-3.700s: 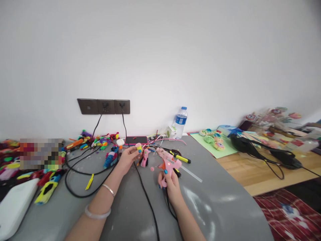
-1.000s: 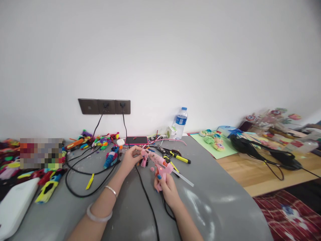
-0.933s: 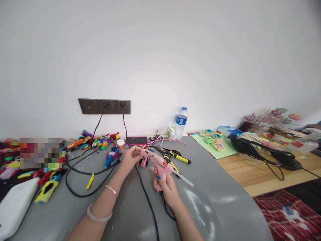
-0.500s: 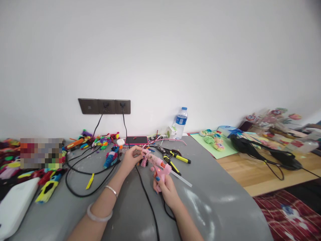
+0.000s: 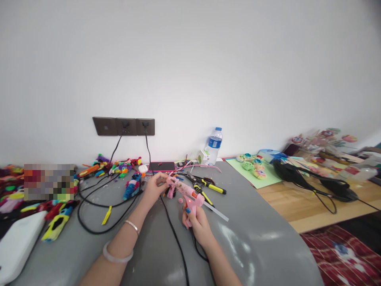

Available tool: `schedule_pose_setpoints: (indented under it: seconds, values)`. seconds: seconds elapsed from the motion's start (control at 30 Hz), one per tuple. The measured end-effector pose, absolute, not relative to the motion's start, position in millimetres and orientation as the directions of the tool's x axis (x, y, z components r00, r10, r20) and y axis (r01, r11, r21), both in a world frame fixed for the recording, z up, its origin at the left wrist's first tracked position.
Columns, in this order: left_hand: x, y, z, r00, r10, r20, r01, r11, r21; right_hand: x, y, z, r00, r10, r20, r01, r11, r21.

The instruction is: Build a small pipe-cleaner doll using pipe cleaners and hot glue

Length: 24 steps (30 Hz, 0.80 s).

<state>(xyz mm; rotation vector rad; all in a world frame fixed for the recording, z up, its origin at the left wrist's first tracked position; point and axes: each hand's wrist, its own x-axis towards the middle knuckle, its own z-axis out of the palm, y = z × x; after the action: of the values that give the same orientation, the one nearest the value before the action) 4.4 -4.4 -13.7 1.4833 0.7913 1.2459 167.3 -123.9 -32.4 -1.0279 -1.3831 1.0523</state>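
My right hand (image 5: 197,224) is closed round the grip of a pink hot glue gun (image 5: 188,195) with a small red light on its body. The gun's nozzle points up and left at a small pink and yellow craft piece (image 5: 167,180) that my left hand (image 5: 153,188) pinches above the grey table (image 5: 256,238). A clear glue stick (image 5: 216,211) juts from the back of the gun. Another small pink craft figure (image 5: 171,192) lies on the table just below the nozzle. The gun's black cord (image 5: 175,238) trails back toward me.
Black cables (image 5: 98,204) run from the wall sockets (image 5: 124,126) across the table. Yellow-handled pliers (image 5: 208,184), a phone (image 5: 162,166) and a water bottle (image 5: 214,145) lie behind my hands. Colourful craft pieces (image 5: 119,167) crowd the left; a white box (image 5: 16,244) sits front left.
Since 3.7 s ago my right hand has swung the glue gun left until its nozzle met the piece in my left hand. Over the last second both hands barely moved.
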Motion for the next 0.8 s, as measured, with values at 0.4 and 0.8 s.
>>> schedule_pose_setpoints:
  seconds: [0.4, 0.8]
  values:
    - [3.8, -3.7, -14.8, 0.230, 0.882, 0.411, -0.082, -0.403, 0.912, 166.7, -125.1, -30.5, -0.034, 0.973, 0.227, 0.075, 0.229, -0.970]
    - [0.0, -1.5, -14.9, 0.122, 0.892, 0.435, 0.020, -0.440, 0.898, 168.0, -125.7, -30.8, 0.049, 0.973, 0.227, 0.035, 0.225, -0.974]
